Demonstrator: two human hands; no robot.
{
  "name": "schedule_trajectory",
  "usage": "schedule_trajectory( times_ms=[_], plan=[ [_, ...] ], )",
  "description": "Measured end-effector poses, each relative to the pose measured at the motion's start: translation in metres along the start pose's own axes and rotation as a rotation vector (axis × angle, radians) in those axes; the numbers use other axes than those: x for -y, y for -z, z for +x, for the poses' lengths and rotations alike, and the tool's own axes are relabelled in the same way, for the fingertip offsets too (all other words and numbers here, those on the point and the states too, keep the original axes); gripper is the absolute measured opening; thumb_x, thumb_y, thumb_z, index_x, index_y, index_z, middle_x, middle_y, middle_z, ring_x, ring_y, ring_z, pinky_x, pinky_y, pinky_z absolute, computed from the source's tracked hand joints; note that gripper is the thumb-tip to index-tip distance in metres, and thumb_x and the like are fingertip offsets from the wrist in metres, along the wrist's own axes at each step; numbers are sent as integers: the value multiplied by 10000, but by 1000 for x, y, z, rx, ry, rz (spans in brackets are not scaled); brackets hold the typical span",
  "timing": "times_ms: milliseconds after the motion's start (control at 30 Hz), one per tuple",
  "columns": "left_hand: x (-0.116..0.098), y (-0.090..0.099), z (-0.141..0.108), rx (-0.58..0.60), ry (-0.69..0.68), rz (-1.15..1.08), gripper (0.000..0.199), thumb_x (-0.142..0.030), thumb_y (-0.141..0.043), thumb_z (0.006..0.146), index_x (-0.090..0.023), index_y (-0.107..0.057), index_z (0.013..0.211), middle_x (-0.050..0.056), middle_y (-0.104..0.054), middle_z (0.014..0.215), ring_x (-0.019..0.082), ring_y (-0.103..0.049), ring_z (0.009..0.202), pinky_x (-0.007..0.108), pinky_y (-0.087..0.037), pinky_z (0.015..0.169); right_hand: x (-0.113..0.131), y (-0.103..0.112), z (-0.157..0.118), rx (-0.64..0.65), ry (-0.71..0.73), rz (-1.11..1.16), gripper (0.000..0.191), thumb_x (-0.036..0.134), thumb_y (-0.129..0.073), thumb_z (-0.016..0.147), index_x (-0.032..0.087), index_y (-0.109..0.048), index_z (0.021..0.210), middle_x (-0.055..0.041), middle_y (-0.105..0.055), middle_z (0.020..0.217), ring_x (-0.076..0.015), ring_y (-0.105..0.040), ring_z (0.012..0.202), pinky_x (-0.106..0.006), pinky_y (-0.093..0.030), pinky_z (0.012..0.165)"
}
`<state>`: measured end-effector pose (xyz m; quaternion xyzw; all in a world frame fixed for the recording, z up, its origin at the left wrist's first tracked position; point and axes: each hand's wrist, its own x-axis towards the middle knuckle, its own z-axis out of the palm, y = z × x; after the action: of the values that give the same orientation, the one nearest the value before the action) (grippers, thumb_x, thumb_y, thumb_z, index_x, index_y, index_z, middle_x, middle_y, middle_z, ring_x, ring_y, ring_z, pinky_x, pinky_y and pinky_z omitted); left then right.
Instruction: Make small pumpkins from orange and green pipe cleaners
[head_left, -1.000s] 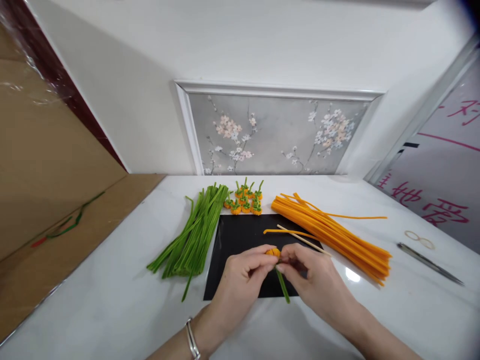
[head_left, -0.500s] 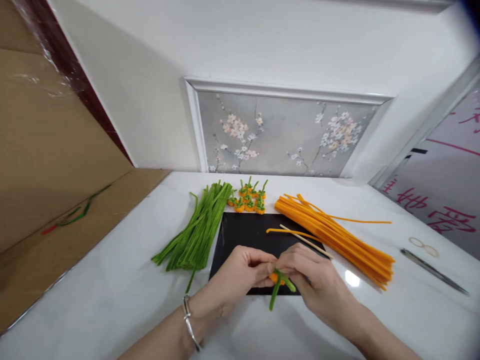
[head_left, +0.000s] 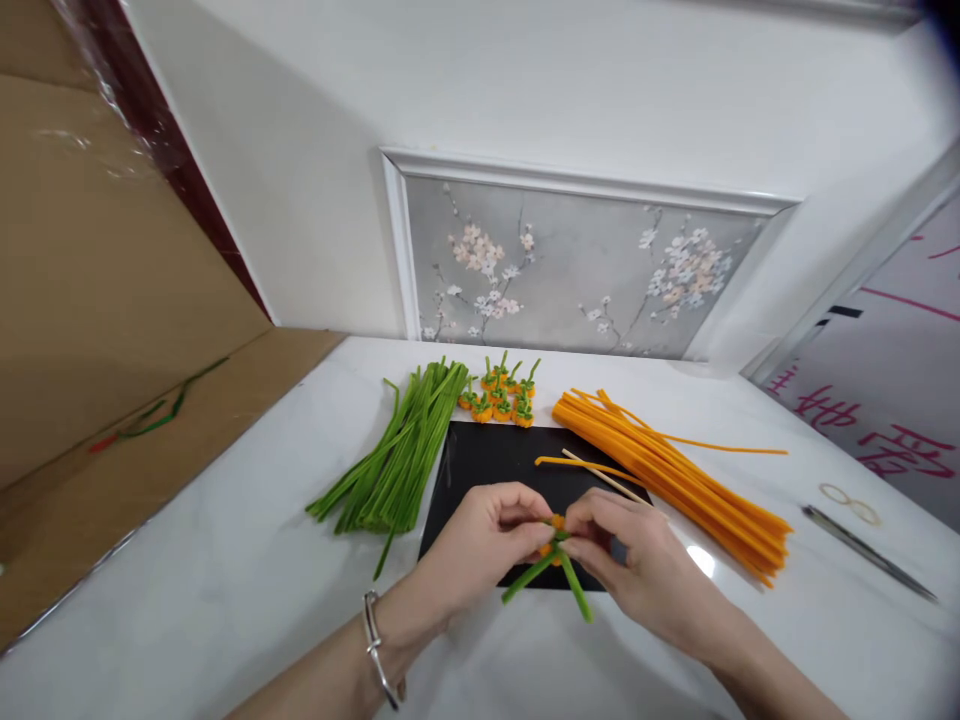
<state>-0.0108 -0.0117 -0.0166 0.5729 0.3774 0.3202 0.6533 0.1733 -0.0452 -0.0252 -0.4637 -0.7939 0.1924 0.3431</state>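
Between my two hands is a small coiled orange pipe-cleaner piece (head_left: 557, 522), partly hidden by fingers. A green pipe cleaner (head_left: 576, 585) crosses it, and two green ends fan out toward me. My left hand (head_left: 487, 540) pinches the orange piece from the left, thumb and index finger together. From the other side my right hand (head_left: 641, 565) pinches the green pipe cleaner close against it. Both hands are above the front of a black mat (head_left: 480, 470). A silver bangle (head_left: 375, 650) circles my left wrist.
A bundle of green pipe cleaners (head_left: 409, 450) lies left, an orange bundle (head_left: 675, 480) right. Several finished-looking orange pieces with green tops (head_left: 502, 400) stand behind the mat. A wooden stick (head_left: 607, 475), tweezers (head_left: 862, 550) and rubber bands (head_left: 849, 503) lie about. Cardboard (head_left: 112, 400) is at left.
The green ends have swung leftward and now spread apart in a V. My right hand's fingers have shifted lower around the piece, and more orange shows between the hands.
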Motion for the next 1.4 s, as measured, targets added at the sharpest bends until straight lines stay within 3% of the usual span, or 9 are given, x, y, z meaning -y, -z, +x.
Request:
schedule_trajectory(
  times_ms=[133,300,533,667,767,833,933,1167,1400],
  plan=[
    [6,0,4,-17,-17,31,62,-184,-660,717,-129,-634,705,-39,-583,612,72,-496,558,189,-403,570,-1,-3,0,-16,60,-49,156,113,-516,912,206,-544,790,6,-556,731,-130,-532,633,-231,-427,568],
    [4,5,4,71,120,-9,218,-297,-755,686,-132,-613,696,-28,-606,626,84,-539,571,206,-432,589,-3,0,0,-56,425,-293,287,70,-330,964,189,-581,890,-64,-643,849,-170,-571,771,-292,-465,685],
    [-5,16,-4,239,241,-56,270,-331,-792,679,-122,-642,763,-18,-615,670,65,-530,558,182,-430,559,4,15,-1,-101,788,-575,188,105,-472,947,199,-634,919,-37,-716,834,-178,-628,816,-320,-431,660],
    [-3,12,-5,135,72,55,126,-248,-694,774,-135,-639,767,-21,-609,663,80,-532,572,193,-434,572,-5,12,-4,-131,622,-388,143,140,-493,949,210,-617,950,-48,-712,878,-166,-644,765,-289,-469,634],
    [-1,6,-7,-98,-274,381,122,-194,-568,876,-162,-671,818,6,-665,757,117,-587,678,223,-468,653,-11,4,-5,-207,100,89,156,272,-451,980,199,-557,892,-8,-630,681,-114,-577,532,-223,-461,493],
    [1,4,-8,-162,-488,581,190,-183,-502,927,-174,-682,865,34,-700,868,141,-627,779,242,-495,736,-10,-1,-4,-91,-192,370,289,393,-399,990,193,-523,823,43,-531,533,-94,-492,415,-198,-417,413],
    [4,4,-11,-150,-684,796,249,-156,-430,962,-178,-675,925,73,-696,1004,167,-642,914,262,-512,832,-2,-5,0,81,-354,561,376,498,-441,946,179,-519,764,55,-504,484,-83,-467,390,-189,-405,408],
    [9,5,-11,-104,-743,898,258,-133,-424,955,-186,-676,965,85,-686,1062,178,-638,962,281,-514,867,5,-8,1,34,-325,449,256,365,-484,941,173,-590,807,34,-541,551,-104,-531,468,-204,-443,460],
    [9,3,-1,-100,-210,400,157,-153,-565,828,-167,-715,787,11,-707,734,145,-622,681,221,-477,638,-2,-2,0,-21,314,-321,281,105,-331,970,178,-596,911,-48,-616,782,-159,-558,662,-278,-406,609]
  ],
)
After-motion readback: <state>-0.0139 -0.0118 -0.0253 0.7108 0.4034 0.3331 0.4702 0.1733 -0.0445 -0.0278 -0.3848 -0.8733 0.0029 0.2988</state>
